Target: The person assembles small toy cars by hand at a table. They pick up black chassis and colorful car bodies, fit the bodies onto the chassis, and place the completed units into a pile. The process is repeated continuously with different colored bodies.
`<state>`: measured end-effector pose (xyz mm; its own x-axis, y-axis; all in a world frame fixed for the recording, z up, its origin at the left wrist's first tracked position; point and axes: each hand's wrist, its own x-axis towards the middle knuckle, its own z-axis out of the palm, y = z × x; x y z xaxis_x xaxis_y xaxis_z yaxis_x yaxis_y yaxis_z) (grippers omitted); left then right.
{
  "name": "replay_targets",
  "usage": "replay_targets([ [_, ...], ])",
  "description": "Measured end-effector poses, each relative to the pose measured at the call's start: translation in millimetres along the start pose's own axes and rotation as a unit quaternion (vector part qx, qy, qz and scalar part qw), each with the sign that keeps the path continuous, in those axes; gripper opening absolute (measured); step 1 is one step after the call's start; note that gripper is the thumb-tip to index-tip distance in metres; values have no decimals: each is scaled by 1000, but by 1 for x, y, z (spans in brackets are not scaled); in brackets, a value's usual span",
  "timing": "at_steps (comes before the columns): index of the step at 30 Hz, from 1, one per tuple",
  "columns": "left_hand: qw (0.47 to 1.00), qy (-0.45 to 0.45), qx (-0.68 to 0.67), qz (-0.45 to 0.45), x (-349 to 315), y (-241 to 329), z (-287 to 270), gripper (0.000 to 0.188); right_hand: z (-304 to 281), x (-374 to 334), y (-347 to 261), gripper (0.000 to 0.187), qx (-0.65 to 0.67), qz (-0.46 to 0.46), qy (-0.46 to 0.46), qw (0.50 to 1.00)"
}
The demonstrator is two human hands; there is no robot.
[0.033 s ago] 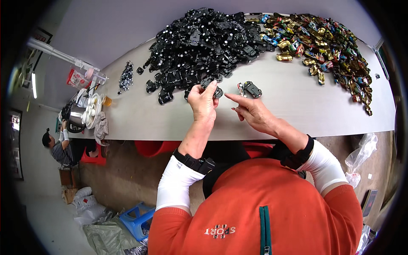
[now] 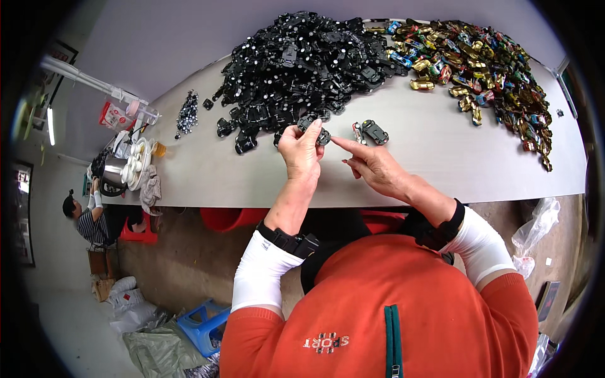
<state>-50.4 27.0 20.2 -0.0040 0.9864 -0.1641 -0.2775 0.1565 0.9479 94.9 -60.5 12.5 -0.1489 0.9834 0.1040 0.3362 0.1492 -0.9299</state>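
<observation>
Left hand (image 2: 301,148) pinches a black chassis (image 2: 321,135) above the counter (image 2: 208,170), open right hand (image 2: 372,165) pointing at it, so looks mid-assembly; a shell (image 2: 374,131) probably goes on next.

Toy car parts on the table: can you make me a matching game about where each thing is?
Things:
1. black chassis pile
2. colourful car bodies
3. small black part
4. dark toy car

Places:
A. right end of the table
B. held in the left hand
C. middle of the table, far side
D. on the table by the right hand

Pairs: 1-C, 2-A, 3-B, 4-D
</observation>
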Motion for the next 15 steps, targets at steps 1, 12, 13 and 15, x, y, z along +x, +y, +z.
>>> replay_targets([
  [1, 1000, 6, -2, 1, 0, -1, -1, 25, 1, 1, -2, 42, -55, -16, -7, 998],
  [12, 988, -146, 15, -45, -12, 4, 2, 20, -45, -15, 7, 20, 7, 73, -20, 997],
  [13, 981, -183, 14, -62, -20, 4, 1, 20, -52, -17, -2, 13, 71, 95, -14, 993],
  [15, 962, -259, 12, -90, -26, 1, -2, 20, -66, -16, -4, 13, 136, 102, -37, 985],
])
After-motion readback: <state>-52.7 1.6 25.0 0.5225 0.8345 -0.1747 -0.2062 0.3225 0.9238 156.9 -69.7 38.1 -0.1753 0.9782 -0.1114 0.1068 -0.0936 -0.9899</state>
